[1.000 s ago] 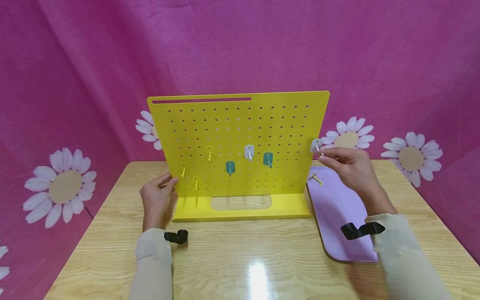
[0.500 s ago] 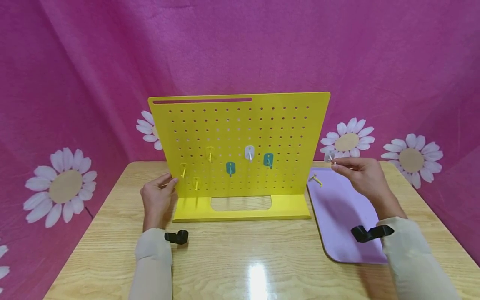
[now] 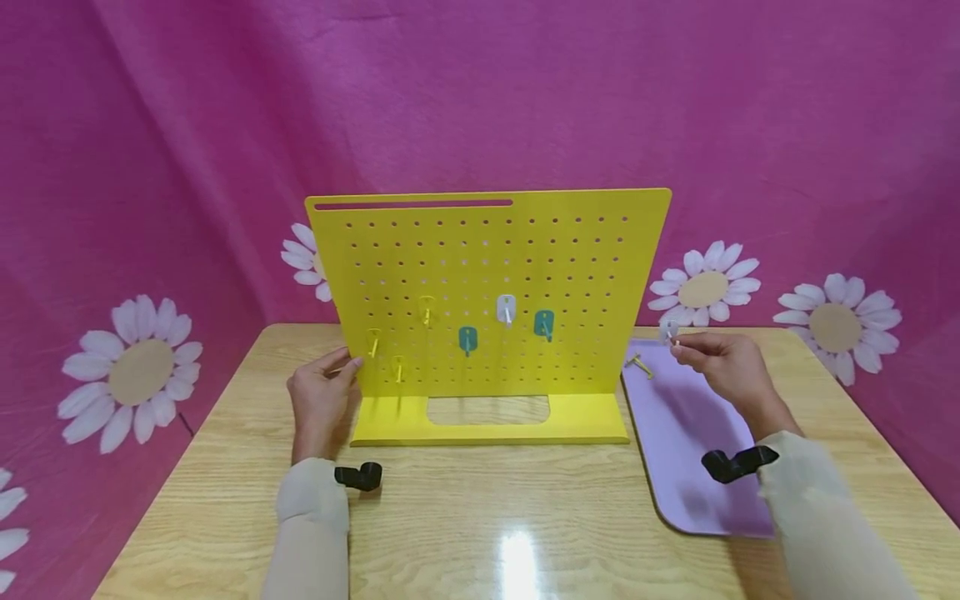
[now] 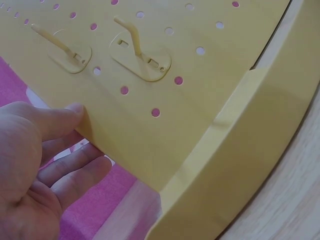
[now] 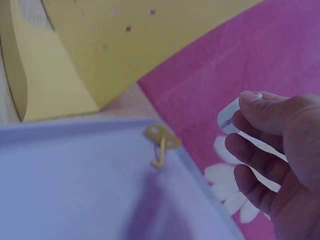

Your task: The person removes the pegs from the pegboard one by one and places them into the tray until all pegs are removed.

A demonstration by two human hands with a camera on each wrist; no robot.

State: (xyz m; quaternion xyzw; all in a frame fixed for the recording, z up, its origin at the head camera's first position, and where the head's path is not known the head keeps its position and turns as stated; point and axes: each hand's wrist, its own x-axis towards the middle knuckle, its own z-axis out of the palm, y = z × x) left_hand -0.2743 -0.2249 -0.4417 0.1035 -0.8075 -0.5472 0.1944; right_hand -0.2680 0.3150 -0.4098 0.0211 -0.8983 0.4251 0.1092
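Note:
A yellow pegboard stands upright on its base. At its left edge my left hand grips the board, thumb on the front face and fingers reaching behind. My right hand pinches a white pegboard hook by its prong, its oval backplate pointing left, above the far end of a lilac tray. Inside that tray, near its far left corner, lies a yellow hook.
Mounted on the board are a white hook, two teal hooks, one of them a teal hook near the middle, and three yellow hooks, including a yellow hook. A wooden table extends in front; a pink flowered cloth hangs behind.
My right hand has drawn the white hook right and down, from beside the board's right edge to over the tray's far end. My left hand keeps its grip; the head view has shifted slightly.

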